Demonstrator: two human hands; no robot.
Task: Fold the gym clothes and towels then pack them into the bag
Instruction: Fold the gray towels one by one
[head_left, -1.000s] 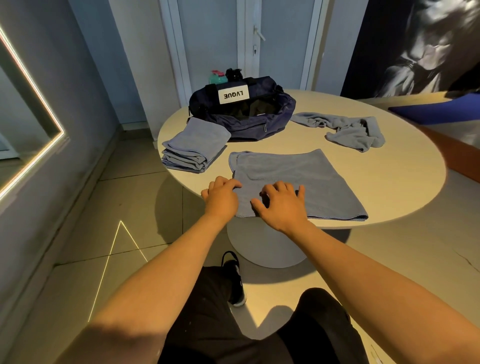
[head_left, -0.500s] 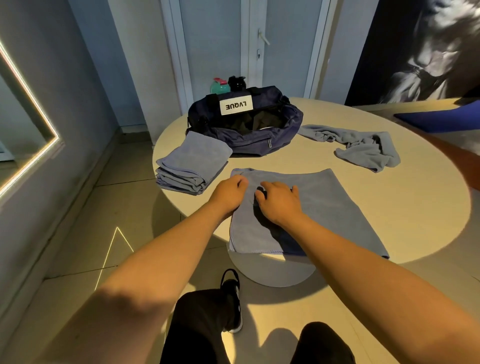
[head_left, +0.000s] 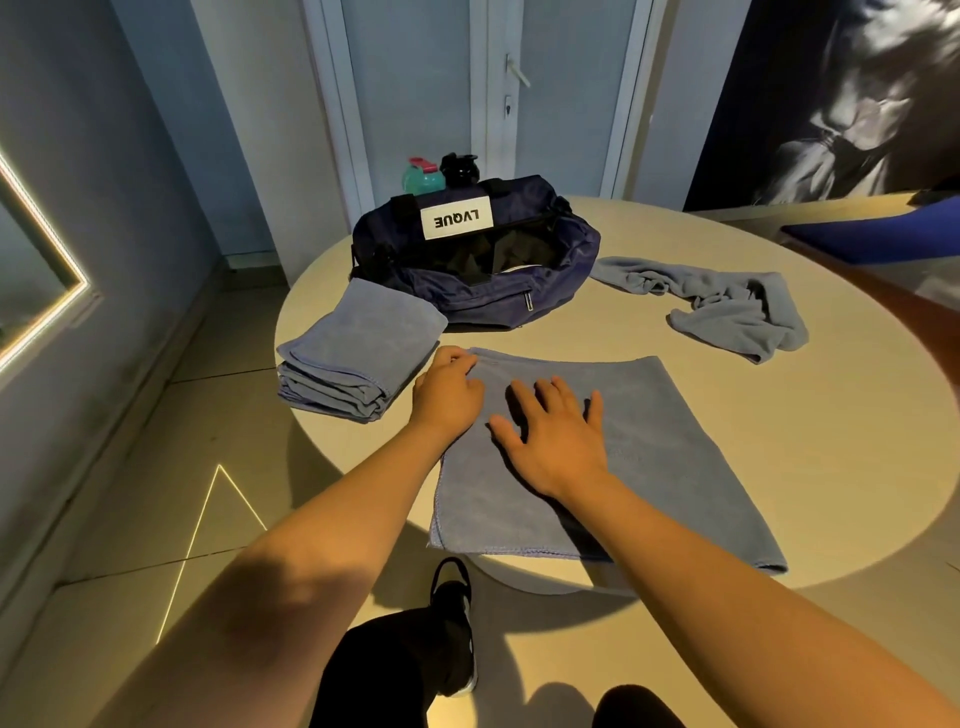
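A blue-grey towel (head_left: 675, 447) lies folded flat on the round beige table (head_left: 649, 332), its near edge hanging over the rim. My left hand (head_left: 449, 395) sits at the towel's far left corner with fingers curled onto the cloth. My right hand (head_left: 556, 436) lies flat on the towel beside it, fingers spread. A stack of folded towels (head_left: 353, 353) rests at the table's left edge. Behind it stands the open navy gym bag (head_left: 545, 280) with a white label. A crumpled grey towel (head_left: 727, 306) lies to the bag's right.
Two bottles, a teal bottle (head_left: 422, 176) and a black bottle (head_left: 460, 167), stand behind the bag. A door is beyond the table, a lit mirror on the left wall. A blue mat (head_left: 883, 239) lies at the far right. My foot (head_left: 457, 597) is under the table's near edge.
Both hands slid away from me along the towel, from its near edge to the far left corner. My right hand went from curled fingers to flat and spread.
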